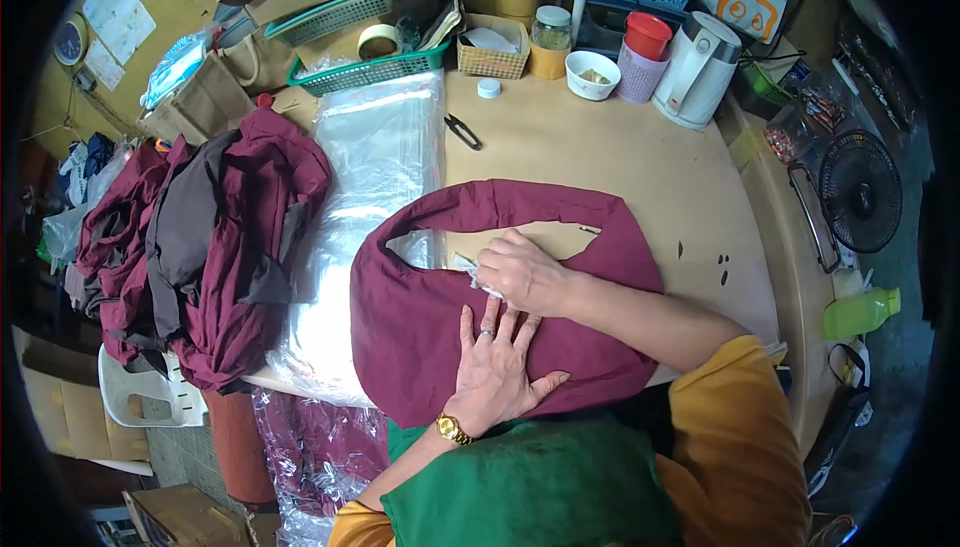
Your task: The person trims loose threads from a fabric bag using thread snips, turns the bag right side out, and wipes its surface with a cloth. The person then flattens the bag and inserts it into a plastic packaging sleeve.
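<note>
A maroon fabric shoulder bag (420,317) lies flat on the table, its wide strap looping away from me. My left hand (495,377), with a gold watch at the wrist, rests palm down on the bag's body, fingers spread. Just beyond it, my right hand (525,272) is closed round a crumpled white cloth (465,265) and presses it at the bag's inner opening edge. Part of the cloth is hidden under the fingers. Farther off lie black thread snips (462,132).
Maroon and grey bags (230,237) are heaped at left, beside a stack of clear plastic sleeves (380,147). Green baskets (375,69), a small bowl (592,77), a red cup (648,37) and a white kettle (698,69) line the back. A black fan (860,190) stands at right.
</note>
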`<action>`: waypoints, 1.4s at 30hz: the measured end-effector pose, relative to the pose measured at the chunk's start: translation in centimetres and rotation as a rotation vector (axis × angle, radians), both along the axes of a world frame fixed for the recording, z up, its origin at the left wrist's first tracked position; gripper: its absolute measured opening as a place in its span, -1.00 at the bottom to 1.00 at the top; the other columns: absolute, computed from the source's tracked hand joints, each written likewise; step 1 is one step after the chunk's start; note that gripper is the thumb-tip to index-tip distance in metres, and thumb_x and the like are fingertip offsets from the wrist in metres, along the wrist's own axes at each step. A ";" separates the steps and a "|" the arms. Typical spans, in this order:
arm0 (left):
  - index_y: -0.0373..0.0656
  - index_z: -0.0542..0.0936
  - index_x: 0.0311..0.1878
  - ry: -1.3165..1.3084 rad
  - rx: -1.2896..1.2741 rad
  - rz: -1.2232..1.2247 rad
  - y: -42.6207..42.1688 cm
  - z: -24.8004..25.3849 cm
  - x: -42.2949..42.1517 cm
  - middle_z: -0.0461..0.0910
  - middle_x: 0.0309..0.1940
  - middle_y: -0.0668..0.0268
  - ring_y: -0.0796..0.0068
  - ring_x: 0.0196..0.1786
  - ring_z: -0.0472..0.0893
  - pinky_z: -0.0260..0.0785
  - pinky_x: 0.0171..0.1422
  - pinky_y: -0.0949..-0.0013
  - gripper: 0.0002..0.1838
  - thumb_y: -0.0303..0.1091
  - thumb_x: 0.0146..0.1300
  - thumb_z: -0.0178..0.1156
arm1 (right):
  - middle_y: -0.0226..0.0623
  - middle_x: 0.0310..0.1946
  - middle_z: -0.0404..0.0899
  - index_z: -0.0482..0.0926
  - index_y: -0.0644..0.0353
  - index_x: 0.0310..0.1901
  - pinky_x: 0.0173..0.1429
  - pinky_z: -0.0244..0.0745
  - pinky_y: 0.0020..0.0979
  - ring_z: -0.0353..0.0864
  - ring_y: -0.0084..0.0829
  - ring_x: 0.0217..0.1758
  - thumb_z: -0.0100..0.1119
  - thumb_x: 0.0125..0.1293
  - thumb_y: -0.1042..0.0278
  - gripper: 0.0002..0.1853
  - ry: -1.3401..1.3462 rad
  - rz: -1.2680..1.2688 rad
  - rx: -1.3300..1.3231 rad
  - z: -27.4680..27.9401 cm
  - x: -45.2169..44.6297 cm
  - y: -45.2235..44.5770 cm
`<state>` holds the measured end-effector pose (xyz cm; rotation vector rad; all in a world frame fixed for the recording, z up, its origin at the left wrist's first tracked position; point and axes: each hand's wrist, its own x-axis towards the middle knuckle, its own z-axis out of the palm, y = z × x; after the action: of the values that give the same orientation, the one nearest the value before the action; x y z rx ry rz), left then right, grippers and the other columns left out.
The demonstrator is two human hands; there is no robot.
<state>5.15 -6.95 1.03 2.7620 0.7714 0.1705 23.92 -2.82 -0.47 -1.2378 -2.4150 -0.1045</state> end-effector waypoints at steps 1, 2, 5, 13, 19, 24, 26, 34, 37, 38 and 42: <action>-0.15 0.36 0.44 0.003 0.002 0.000 0.0 0.1 0.0 0.28 0.41 0.01 -0.09 0.55 0.12 -0.18 0.56 -0.31 0.01 0.46 0.11 0.17 | -0.38 -0.31 0.53 0.61 0.12 -0.26 0.10 0.37 -0.27 0.53 -0.33 -0.09 0.18 0.13 0.37 -0.86 0.055 -0.002 -0.008 -0.3 -0.2 0.0; -0.15 0.36 0.44 -0.012 -0.007 0.004 0.0 0.1 0.0 0.28 0.42 0.00 -0.09 0.55 0.12 -0.17 0.56 -0.30 0.01 0.45 0.11 0.17 | -0.39 -0.30 0.53 0.60 0.10 -0.27 0.11 0.37 -0.27 0.54 -0.32 -0.07 0.19 0.12 0.38 -0.88 0.110 -0.003 -0.016 -0.5 -0.3 0.0; -0.15 0.36 0.44 -0.056 -0.004 0.006 0.1 0.0 -0.2 0.28 0.42 -0.02 -0.09 0.54 0.14 -0.15 0.57 -0.25 0.00 0.44 0.12 0.16 | -0.36 -0.24 0.55 0.63 0.12 -0.23 0.09 0.39 -0.25 0.54 -0.30 -0.05 0.20 0.13 0.35 -0.83 0.014 -0.055 -0.091 1.1 2.7 -2.2; -0.17 0.34 0.44 -0.073 0.002 -0.004 0.1 0.0 -0.1 0.30 0.40 -0.04 -0.09 0.54 0.15 -0.11 0.59 -0.15 0.00 0.44 0.15 0.15 | -0.30 -0.08 0.55 0.65 0.14 -0.25 0.05 0.38 -0.25 0.52 -0.29 0.01 0.20 0.12 0.38 -0.84 0.082 -0.032 -0.030 -0.4 1.0 -1.6; -0.18 0.34 0.44 -0.060 -0.021 -0.008 0.3 0.1 0.0 0.30 0.39 -0.04 -0.09 0.53 0.16 -0.12 0.59 -0.15 0.00 0.44 0.14 0.15 | -0.33 -0.22 0.54 0.65 0.15 -0.25 0.05 0.35 -0.26 0.52 -0.31 -0.10 0.21 0.09 0.42 -0.83 0.074 -0.042 -0.014 0.6 2.5 -3.1; -0.16 0.32 0.46 -0.032 -0.014 -0.007 0.2 0.0 0.0 0.29 0.41 -0.02 -0.09 0.52 0.17 -0.11 0.58 -0.15 0.02 0.46 0.13 0.13 | -0.30 -0.26 0.53 0.59 0.16 -0.35 0.09 0.36 -0.26 0.52 -0.28 -0.08 0.17 0.10 0.40 -0.92 0.119 0.004 -0.065 -0.4 0.9 -0.5; -0.16 0.33 0.45 -0.036 -0.007 -0.011 0.2 -0.1 -0.1 0.29 0.41 -0.02 -0.08 0.52 0.17 -0.11 0.58 -0.14 0.01 0.46 0.13 0.13 | -0.30 -0.28 0.53 0.55 0.17 -0.41 0.08 0.37 -0.26 0.53 -0.26 -0.09 0.17 0.08 0.41 -0.94 0.135 0.008 -0.016 -0.7 0.5 -0.4; -0.16 0.37 0.43 -0.061 0.024 -0.007 0.1 -0.1 0.0 0.29 0.41 -0.01 -0.07 0.52 0.17 -0.11 0.58 -0.13 -0.01 0.46 0.13 0.13 | -0.28 -0.26 0.54 0.58 0.18 -0.37 0.08 0.38 -0.23 0.53 -0.24 -0.09 0.18 0.09 0.45 -0.94 0.077 -0.018 -0.018 0.5 0.9 -0.6; -0.16 0.34 0.45 -0.013 0.002 -0.008 0.1 -0.2 -0.1 0.28 0.42 -0.01 -0.06 0.53 0.16 -0.12 0.59 -0.13 0.01 0.46 0.14 0.13 | -0.28 -0.26 0.53 0.57 0.19 -0.38 0.10 0.38 -0.23 0.52 -0.24 -0.09 0.19 0.07 0.42 -0.92 0.124 -0.024 -0.022 -0.1 0.3 -0.6; -0.16 0.34 0.45 -0.037 0.001 -0.002 0.1 -0.4 0.0 0.27 0.43 -0.01 -0.05 0.53 0.16 -0.12 0.59 -0.13 0.01 0.46 0.14 0.13 | -0.28 -0.26 0.53 0.56 0.19 -0.38 0.11 0.39 -0.22 0.52 -0.24 -0.09 0.19 0.06 0.42 -0.91 0.169 -0.037 -0.034 -0.3 0.5 -0.8; -0.16 0.32 0.46 -0.082 0.020 0.000 0.0 -0.2 -0.2 0.26 0.44 0.00 -0.04 0.54 0.16 -0.12 0.60 -0.12 0.00 0.45 0.16 0.12 | -0.33 -0.28 0.56 0.64 0.11 -0.37 -0.01 0.36 -0.21 0.54 -0.29 -0.08 0.30 0.00 0.43 -0.89 -0.100 -0.156 -0.212 3.4 4.1 -3.4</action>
<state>4.93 -6.94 0.84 2.7540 0.7532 0.2908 28.03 -6.21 2.96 -1.5497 -2.4613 0.0473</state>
